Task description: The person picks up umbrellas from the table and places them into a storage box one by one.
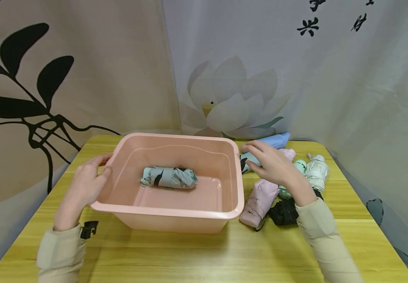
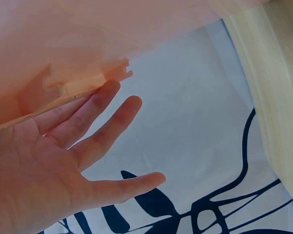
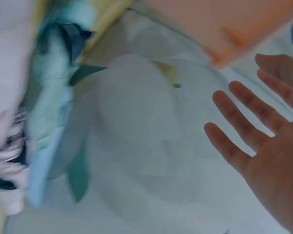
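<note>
A pink plastic tub [image 1: 175, 212] sits on the table, tilted a little toward the camera. Inside it lies one folded umbrella [image 1: 170, 177], pale blue-green with dark patches. My left hand [image 1: 88, 182] rests on the tub's left rim; in the left wrist view its fingers are spread and nearly straight, some touching beneath the rim [image 2: 63, 100]. Just off the tub's right side hovers my right hand [image 1: 272, 163], fingers loosely extended and holding nothing. Under and around it lie several folded umbrellas, among them a pink one [image 1: 260, 200] and a blue one [image 1: 276, 140].
A white folded umbrella [image 1: 316, 173], a green one [image 1: 300, 166] and a black one [image 1: 284, 212] crowd the right side of the wooden table [image 1: 175, 257]. Behind the table hangs a printed curtain [image 1: 126, 70] with leaves, a lotus and characters.
</note>
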Available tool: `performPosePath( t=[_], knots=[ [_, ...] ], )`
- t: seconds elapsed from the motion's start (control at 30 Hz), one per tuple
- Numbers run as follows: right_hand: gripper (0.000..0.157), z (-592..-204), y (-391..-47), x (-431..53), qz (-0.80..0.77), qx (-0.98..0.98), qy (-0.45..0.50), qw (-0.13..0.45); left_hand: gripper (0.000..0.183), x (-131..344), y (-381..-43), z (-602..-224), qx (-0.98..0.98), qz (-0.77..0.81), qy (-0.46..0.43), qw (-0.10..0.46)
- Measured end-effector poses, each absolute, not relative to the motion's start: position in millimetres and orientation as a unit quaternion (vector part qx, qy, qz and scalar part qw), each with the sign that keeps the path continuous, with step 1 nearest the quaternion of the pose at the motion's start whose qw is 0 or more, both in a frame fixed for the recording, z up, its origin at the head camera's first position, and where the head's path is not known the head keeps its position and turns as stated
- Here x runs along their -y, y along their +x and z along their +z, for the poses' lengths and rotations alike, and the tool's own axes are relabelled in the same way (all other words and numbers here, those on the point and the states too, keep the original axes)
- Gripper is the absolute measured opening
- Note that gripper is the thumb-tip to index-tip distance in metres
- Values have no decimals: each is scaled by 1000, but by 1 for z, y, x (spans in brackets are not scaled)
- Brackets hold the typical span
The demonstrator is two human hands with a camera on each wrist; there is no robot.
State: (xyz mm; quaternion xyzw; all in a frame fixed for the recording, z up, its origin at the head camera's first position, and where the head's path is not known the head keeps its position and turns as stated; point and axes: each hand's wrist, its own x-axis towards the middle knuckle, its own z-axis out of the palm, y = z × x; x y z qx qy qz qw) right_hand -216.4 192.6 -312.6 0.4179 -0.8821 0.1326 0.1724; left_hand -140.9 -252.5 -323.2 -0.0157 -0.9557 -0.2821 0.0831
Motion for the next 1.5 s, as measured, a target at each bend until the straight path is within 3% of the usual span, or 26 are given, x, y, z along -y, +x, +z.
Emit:
performPosePath(
  t=[0.17,0.37,0.8,1.07,1.5],
  knots=[
    [38,-342,-219,-213,106,877,441,158,49,253,-141,-323,956,-283,-13,80],
    [43,-371,-212,-227,79,882,454,97,48,252,-141,-323,956,-283,-13,79],
    [78,-394,-201,-241,13,860,510,2,49,252,-140,-321,955,-287,-12,80],
    [79,-406,-203,-239,-39,846,531,26,49,253,-140,-322,955,-285,-12,79],
    [65,-415,-206,-241,-38,837,545,33,48,252,-141,-322,956,-281,-13,84]
  ],
)
